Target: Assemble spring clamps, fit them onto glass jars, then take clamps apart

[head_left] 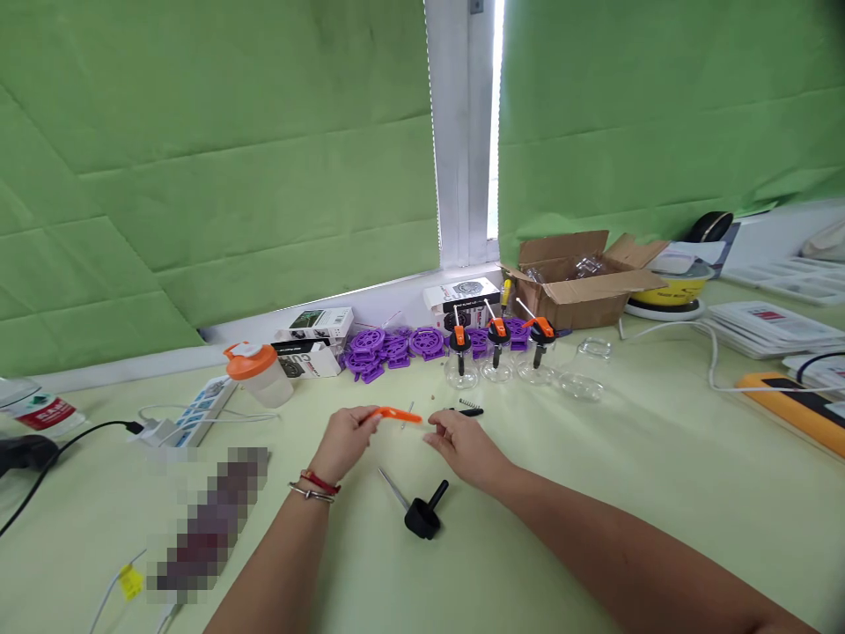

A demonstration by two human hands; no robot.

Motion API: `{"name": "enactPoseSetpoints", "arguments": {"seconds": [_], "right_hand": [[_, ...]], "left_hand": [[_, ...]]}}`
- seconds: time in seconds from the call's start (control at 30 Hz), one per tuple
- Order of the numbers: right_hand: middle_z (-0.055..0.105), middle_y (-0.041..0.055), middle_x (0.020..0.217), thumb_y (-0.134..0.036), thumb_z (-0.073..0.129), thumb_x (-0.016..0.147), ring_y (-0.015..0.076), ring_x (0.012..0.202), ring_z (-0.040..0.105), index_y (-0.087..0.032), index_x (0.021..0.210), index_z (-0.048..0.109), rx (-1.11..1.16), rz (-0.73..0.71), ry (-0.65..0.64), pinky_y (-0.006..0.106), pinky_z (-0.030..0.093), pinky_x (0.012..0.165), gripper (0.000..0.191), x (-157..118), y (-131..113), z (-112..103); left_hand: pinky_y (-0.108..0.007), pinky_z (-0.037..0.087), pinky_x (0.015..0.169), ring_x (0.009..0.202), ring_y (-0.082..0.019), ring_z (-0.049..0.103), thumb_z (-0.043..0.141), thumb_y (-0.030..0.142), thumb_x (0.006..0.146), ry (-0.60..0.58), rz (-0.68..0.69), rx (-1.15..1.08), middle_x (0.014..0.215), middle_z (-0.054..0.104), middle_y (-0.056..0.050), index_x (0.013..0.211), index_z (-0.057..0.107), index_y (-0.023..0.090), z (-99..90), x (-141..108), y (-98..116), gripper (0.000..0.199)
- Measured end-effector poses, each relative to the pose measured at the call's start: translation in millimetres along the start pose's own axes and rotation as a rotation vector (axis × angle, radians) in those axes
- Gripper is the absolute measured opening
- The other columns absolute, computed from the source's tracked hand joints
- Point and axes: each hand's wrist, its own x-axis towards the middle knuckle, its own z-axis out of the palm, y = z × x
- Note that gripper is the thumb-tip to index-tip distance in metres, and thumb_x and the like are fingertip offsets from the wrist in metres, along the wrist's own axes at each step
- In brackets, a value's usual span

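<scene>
A slim orange plastic lever [400, 415] is pinched by one end between the thumb and fingers of my left hand [347, 440], held above the table. Close to its free end is my right hand [466, 445], thumb and fingers bent and slightly apart, with nothing visible between them. On the table below lies a black cup-shaped part [422, 519] with a side stem and a metal rod. Beyond my right hand are a small coil spring [469, 403] and a black piece [471, 412]. A thin pale rod [407, 416] lies behind the lever.
Several purple plastic frames [366, 352] are piled at the back beside boxes [320, 324]. Three glass pieces with black-and-orange tops [498, 330] stand nearby. An open carton [581, 295] is at the back right; an orange-lidded bottle [254, 374] and power strip [206, 409] are left.
</scene>
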Motion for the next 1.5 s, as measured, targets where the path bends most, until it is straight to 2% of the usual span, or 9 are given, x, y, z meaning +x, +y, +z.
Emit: {"name": "enactPoseSetpoints", "arguments": {"seconds": [0.1,0.4,0.5,0.6,0.67,0.77,1.0,1.17,1.5], "right_hand": [[0.062,0.0060,0.087,-0.038,0.032,0.092,0.0161,0.079,0.055,-0.018,0.093,0.062,0.114,-0.089,-0.081,0.026,0.040,0.071,0.036,-7.6,-7.5,-12.1],[0.060,-0.0005,0.066,-0.037,0.054,0.079,0.0087,0.052,0.043,-0.019,0.083,0.068,0.069,-0.080,-0.523,0.020,0.032,0.048,0.024,-23.0,-1.1,-1.9],[0.060,-0.0005,0.068,-0.034,0.054,0.078,0.0081,0.052,0.043,-0.017,0.083,0.066,0.143,0.020,-0.473,0.019,0.032,0.046,0.022,-22.9,1.8,13.2],[0.063,-0.0001,0.073,-0.028,0.048,0.082,0.0095,0.058,0.049,-0.017,0.087,0.065,0.191,-0.012,-0.419,0.019,0.037,0.051,0.021,-24.0,-4.6,25.9],[0.064,-0.0002,0.075,-0.026,0.044,0.084,0.0108,0.063,0.053,-0.019,0.087,0.065,0.168,-0.112,-0.413,0.020,0.039,0.057,0.023,-24.4,-9.9,27.5],[0.064,0.0027,0.081,-0.027,0.049,0.082,0.0135,0.068,0.056,-0.018,0.085,0.066,0.021,-0.200,-0.315,0.023,0.041,0.062,0.020,-19.8,-10.7,11.7],[0.046,0.0124,0.125,-0.032,0.045,0.086,0.0192,0.086,0.058,-0.021,0.127,0.043,-0.343,0.005,0.327,0.029,0.044,0.070,0.043,38.1,8.6,-70.8],[0.045,0.0116,0.126,-0.051,0.049,0.081,0.0249,0.088,0.060,-0.032,0.134,0.033,-0.549,0.160,0.210,0.031,0.044,0.065,0.059,85.4,10.6,-86.8],[0.058,0.0064,0.109,-0.028,0.055,0.080,0.0197,0.087,0.059,-0.027,0.120,0.042,-0.424,0.125,0.281,0.025,0.041,0.063,0.042,97.9,17.8,-87.2]], "left_hand": [[-0.030,0.039,0.059,0.069,-0.023,0.058,0.042,0.039,0.080,0.298,-0.172,0.416,0.078,0.065,-0.009,0.095,0.068,0.022,-8.5,14.2,-29.2,0.035],[-0.041,0.040,0.081,0.101,-0.032,0.051,0.040,0.039,0.082,0.319,-0.200,0.622,0.102,0.057,-0.019,0.104,0.059,0.010,-1.1,16.2,-32.4,0.041],[-0.039,0.039,0.087,0.104,-0.028,0.049,0.034,0.045,0.085,0.243,-0.007,0.565,0.111,0.054,-0.016,0.118,0.050,0.012,-0.1,-13.4,-0.5,0.049],[-0.033,0.041,0.085,0.098,-0.022,0.051,0.048,0.048,0.079,-0.275,0.410,0.407,0.111,0.056,-0.008,0.118,0.050,0.023,10.2,-53.0,30.6,0.046],[-0.034,0.041,0.081,0.092,-0.023,0.051,0.056,0.044,0.075,-0.353,0.429,0.444,0.104,0.058,-0.007,0.109,0.053,0.022,19.1,-74.1,39.2,0.041],[-0.033,0.040,0.078,0.089,-0.021,0.051,0.037,0.026,0.086,-0.323,0.284,0.569,0.094,0.057,-0.007,0.092,0.058,0.020,21.7,-87.6,27.9,0.023],[-0.035,0.040,0.081,0.094,-0.023,0.049,0.032,0.021,0.085,-0.094,0.032,0.824,0.095,0.053,-0.010,0.091,0.059,0.016,-22.2,-54.3,-40.2,0.028],[-0.034,0.040,0.082,0.100,-0.024,0.049,0.033,0.019,0.084,0.004,-0.022,0.867,0.100,0.053,-0.011,0.091,0.058,0.015,-36.5,-20.4,-62.9,0.027],[-0.044,0.037,0.089,0.107,-0.030,0.049,0.042,0.029,0.081,0.177,0.022,0.830,0.112,0.057,-0.015,0.101,0.055,0.013,-44.1,-13.1,-56.3,0.029]]}}
